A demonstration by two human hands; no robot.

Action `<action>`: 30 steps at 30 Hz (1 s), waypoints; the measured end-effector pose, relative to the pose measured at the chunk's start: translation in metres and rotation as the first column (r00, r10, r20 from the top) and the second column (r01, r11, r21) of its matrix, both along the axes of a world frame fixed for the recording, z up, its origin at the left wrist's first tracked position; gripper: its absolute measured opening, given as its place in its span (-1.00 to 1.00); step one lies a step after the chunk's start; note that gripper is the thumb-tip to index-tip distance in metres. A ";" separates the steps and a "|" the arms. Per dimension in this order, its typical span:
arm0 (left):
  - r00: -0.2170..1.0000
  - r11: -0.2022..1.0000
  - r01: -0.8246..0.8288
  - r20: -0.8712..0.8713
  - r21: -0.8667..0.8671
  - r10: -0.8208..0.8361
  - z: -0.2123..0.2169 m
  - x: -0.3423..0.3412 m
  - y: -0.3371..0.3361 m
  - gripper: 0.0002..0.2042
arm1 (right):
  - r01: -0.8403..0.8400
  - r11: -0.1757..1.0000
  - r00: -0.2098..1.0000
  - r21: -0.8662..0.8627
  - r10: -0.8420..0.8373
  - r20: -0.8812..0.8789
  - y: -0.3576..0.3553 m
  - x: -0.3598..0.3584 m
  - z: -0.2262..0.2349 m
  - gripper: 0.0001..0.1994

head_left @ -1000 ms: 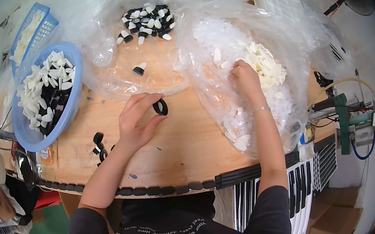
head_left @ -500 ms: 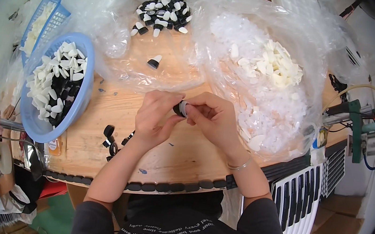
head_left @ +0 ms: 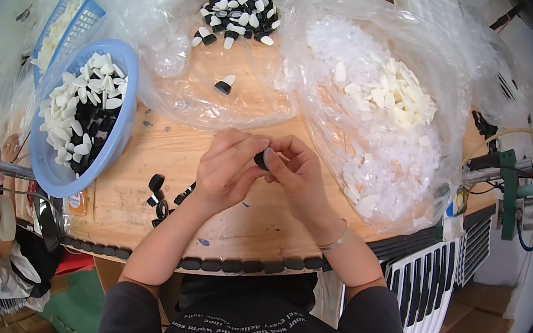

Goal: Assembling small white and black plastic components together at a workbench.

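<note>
Between the fingertips of both hands is a small black round cap [head_left: 260, 160] with a pale grey disc on its face. My left hand [head_left: 229, 170] pinches its left side with thumb and fingers. From the right, my right hand [head_left: 297, 174] closes on it, thumb against the disc. Beyond my hands, a single black cap with a white oval blade [head_left: 225, 85] lies on clear plastic sheeting [head_left: 240, 112]. Farther back on the sheeting is a heap of similar black-and-white pieces [head_left: 240, 20].
A light blue basin [head_left: 125, 127] of white blades and black caps stands left, beside a blue basket [head_left: 87, 18]. At right, clear plastic holds cream blades [head_left: 402, 97] and translucent bits [head_left: 383, 175]. Black bands [head_left: 160, 203] lie near my left forearm; a clamp-like device [head_left: 505, 191] stands far right.
Both hands stay together on the cap and have shifted slightly. The cap has turned, and less of its grey disc shows. The whole view has moved a little.
</note>
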State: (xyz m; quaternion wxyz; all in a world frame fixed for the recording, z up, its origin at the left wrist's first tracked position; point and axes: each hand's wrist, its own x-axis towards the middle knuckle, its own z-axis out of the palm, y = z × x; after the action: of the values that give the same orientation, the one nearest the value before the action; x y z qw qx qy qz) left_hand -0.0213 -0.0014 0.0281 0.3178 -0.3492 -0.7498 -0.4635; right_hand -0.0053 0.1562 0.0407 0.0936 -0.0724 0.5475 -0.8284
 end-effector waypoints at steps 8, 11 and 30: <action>0.999 0.999 -0.011 -0.039 -0.037 0.010 -0.004 0.005 0.005 -0.56 | -0.141 0.985 0.978 -0.104 0.155 0.141 0.006 -0.003 -0.019 -0.90; 0.994 0.993 -0.056 -0.104 -0.102 0.045 -0.004 0.002 0.002 -0.56 | -0.155 0.985 0.983 -0.073 0.161 0.086 0.009 -0.008 -0.024 -0.92; 0.977 0.989 -0.084 0.186 -0.122 0.106 -0.006 -0.003 -0.005 -0.49 | -0.050 0.980 0.998 0.193 0.057 -0.030 0.014 -0.019 -0.011 -0.77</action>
State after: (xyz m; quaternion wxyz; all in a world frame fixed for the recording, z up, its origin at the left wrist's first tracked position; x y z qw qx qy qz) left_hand -0.0242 -0.0066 0.0220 0.2454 -0.2840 -0.8180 -0.4359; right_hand -0.0243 0.1701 0.0295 0.1128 -0.0922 0.6241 -0.7676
